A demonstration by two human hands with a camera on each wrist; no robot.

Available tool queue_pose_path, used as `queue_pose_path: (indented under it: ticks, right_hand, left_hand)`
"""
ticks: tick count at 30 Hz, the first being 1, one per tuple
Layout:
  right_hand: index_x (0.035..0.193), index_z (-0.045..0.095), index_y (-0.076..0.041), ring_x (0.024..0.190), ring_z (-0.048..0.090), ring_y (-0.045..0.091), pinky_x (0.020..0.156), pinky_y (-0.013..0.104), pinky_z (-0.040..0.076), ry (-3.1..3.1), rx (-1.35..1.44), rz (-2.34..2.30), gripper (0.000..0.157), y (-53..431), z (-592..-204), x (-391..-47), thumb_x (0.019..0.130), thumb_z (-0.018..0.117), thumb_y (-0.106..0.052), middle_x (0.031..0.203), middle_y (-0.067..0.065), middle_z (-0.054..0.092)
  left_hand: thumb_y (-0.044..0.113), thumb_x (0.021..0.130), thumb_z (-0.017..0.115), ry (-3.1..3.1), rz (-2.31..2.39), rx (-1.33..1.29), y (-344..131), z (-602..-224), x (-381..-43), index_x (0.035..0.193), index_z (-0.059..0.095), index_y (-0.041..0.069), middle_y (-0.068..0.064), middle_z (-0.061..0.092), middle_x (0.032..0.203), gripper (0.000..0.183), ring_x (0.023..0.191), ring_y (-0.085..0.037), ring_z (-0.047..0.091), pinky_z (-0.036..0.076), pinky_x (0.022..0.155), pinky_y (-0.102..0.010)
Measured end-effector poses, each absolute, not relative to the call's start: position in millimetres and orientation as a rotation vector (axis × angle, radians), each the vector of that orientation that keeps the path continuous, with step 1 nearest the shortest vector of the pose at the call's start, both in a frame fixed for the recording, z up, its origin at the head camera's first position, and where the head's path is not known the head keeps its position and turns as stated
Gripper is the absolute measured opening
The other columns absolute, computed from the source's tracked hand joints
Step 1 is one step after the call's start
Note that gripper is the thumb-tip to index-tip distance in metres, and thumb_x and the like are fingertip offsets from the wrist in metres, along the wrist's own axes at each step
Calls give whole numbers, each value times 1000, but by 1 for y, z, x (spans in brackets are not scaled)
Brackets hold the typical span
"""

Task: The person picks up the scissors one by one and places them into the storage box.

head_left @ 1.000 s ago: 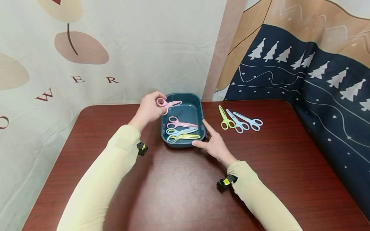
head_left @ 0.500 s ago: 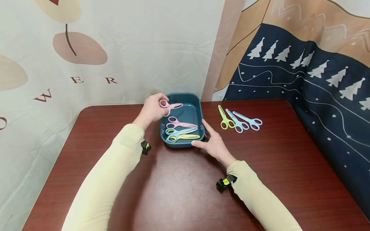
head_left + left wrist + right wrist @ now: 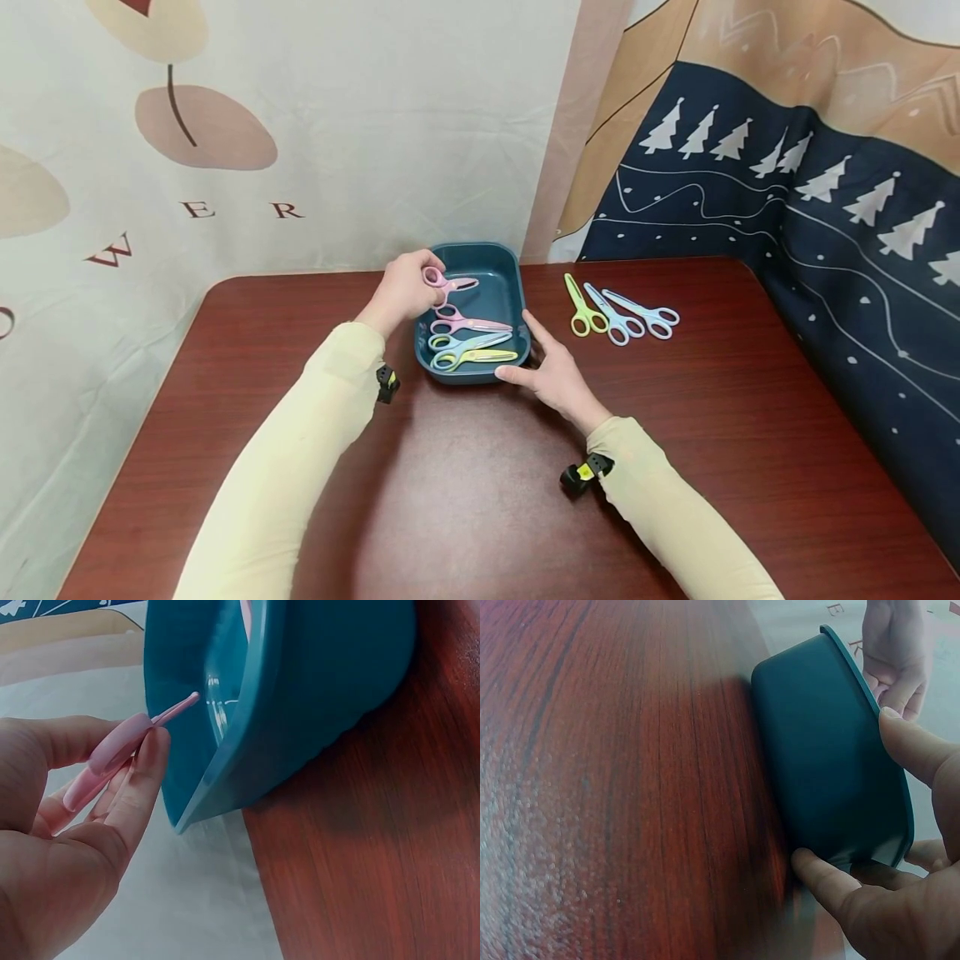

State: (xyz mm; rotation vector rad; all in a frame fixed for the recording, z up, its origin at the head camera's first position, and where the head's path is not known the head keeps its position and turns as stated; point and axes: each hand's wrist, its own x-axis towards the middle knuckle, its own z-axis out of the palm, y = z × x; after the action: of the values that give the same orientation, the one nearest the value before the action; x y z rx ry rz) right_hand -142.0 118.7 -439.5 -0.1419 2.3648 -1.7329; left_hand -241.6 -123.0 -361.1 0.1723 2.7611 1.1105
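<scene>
My left hand (image 3: 405,292) pinches a pair of pink scissors (image 3: 461,284) by the handles, above the far left part of a dark teal box (image 3: 472,378). Its blades point right, over the inside of the box. In the left wrist view, thumb and fingertips hold the pink scissors (image 3: 120,744) near the box wall (image 3: 337,660). Lying in the near half of the box are other pink scissors (image 3: 483,324), blue scissors (image 3: 486,340) and yellow scissors (image 3: 489,356). My right hand (image 3: 557,377) spreads around the near right corner, thumb at the rim, fingers against the right side.
Right of the box, green scissors (image 3: 577,292), blue scissors (image 3: 617,317) and more blue scissors (image 3: 643,310) lie on the dark red table (image 3: 465,500). A pale curtain (image 3: 375,125) hangs behind the table, and a navy tree-patterned cloth (image 3: 840,267) runs along the right.
My left hand has moved right and slightly nearer, bringing the pink scissors farther over the box. The right hand and the box stay almost where they were.
</scene>
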Motion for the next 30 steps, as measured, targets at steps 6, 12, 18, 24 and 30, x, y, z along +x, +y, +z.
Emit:
queue_pose_path:
  ticks: [6,12,18,24,30]
  right_hand:
    - [166,23,-19,148,41,32,98,37,51,2372,-147,-1734,100,119,-440,-142,88,85,-18,165,13,35]
    - [166,22,-19,149,40,32,99,40,51,2377,-152,-1732,101,119,-442,-143,87,85,-19,166,12,34]
    - [166,22,-19,149,40,32,104,44,49,2370,-153,-1740,101,119,-442,-143,87,85,-18,166,13,33]
    - [166,22,-19,148,41,31,96,36,52,2367,-152,-1748,101,119,-441,-143,87,85,-16,166,13,34]
    - [166,23,-19,148,42,31,92,32,52,2363,-147,-1746,100,118,-440,-143,87,85,-17,166,13,34]
  left_hand:
    - [5,93,72,2752,1082,180,-119,-365,-243,131,61,2,-20,61,122,40,110,-34,57,56,96,-46]
    - [4,93,71,2715,1069,161,-116,-368,-242,133,59,2,-19,59,123,42,111,-33,55,56,96,-46]
    - [5,94,71,2689,1059,144,-112,-367,-242,136,58,3,-19,59,126,44,112,-33,55,55,97,-45]
    - [6,95,71,2699,1010,156,-110,-369,-244,136,58,2,-19,59,122,43,109,-32,57,57,95,-43]
    - [6,94,72,2690,986,178,-107,-369,-247,135,59,1,-19,59,120,43,107,-32,56,56,94,-42]
